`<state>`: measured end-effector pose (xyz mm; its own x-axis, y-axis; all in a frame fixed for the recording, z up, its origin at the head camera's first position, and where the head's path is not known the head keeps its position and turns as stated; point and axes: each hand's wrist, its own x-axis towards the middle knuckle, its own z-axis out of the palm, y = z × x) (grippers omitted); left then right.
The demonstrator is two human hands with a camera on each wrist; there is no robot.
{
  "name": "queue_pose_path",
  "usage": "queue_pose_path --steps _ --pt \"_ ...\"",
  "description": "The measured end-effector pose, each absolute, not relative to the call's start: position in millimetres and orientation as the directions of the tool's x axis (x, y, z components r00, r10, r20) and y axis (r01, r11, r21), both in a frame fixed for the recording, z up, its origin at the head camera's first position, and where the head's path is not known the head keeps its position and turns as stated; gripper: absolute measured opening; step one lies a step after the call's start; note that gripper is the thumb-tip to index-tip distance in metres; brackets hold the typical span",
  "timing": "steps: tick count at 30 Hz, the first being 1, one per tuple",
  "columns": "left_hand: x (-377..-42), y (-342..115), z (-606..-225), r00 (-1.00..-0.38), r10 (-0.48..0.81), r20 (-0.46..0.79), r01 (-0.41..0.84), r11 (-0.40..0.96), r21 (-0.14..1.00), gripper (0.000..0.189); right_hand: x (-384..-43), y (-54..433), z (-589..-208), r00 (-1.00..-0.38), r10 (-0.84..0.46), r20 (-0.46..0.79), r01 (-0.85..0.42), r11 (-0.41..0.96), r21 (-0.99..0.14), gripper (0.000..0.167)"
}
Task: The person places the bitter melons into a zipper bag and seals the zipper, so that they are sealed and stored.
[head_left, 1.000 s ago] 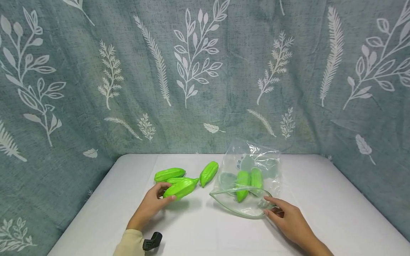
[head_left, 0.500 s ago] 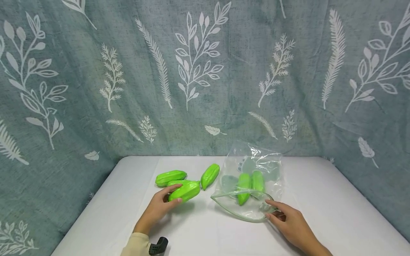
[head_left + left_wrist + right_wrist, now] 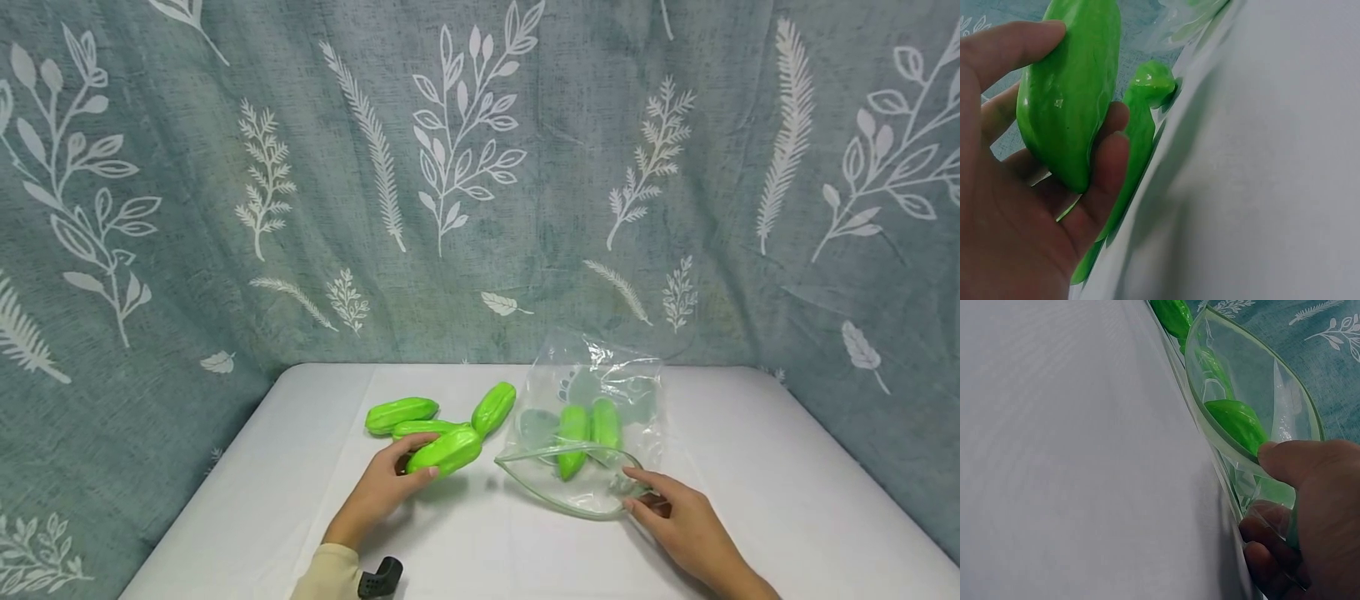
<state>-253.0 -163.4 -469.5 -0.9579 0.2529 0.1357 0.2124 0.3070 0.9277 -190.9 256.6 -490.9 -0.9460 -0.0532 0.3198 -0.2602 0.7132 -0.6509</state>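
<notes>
Leaf-printed blue-green cloth (image 3: 555,158) hangs behind a white table (image 3: 262,500). Just left of the lower centre, the left hand (image 3: 382,487) has thumb and fingers curled round a ridged green pod (image 3: 447,452), well apart from the other hand; three loose pods (image 3: 401,414) lie just beyond it. Over at lower right, the right hand (image 3: 675,512) pinches the rim of a clear bag (image 3: 643,400), its mouth gaping, two bagged pods (image 3: 573,433) side by side inside.
</notes>
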Motion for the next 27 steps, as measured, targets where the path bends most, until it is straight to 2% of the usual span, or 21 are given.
queue_pose_path --steps 16,27 --pt "-252 -157 -472 -0.949 0.280 0.142 0.233 0.325 0.917 0.052 -192 258 -492 -0.938 -0.059 0.342 -0.279 0.711 -0.645 0.046" --pt "-250 -148 -474 -0.922 0.353 0.160 0.272 0.298 0.915 0.051 -191 258 -493 -0.934 -0.063 0.352 -0.289 0.714 -0.637 0.046"
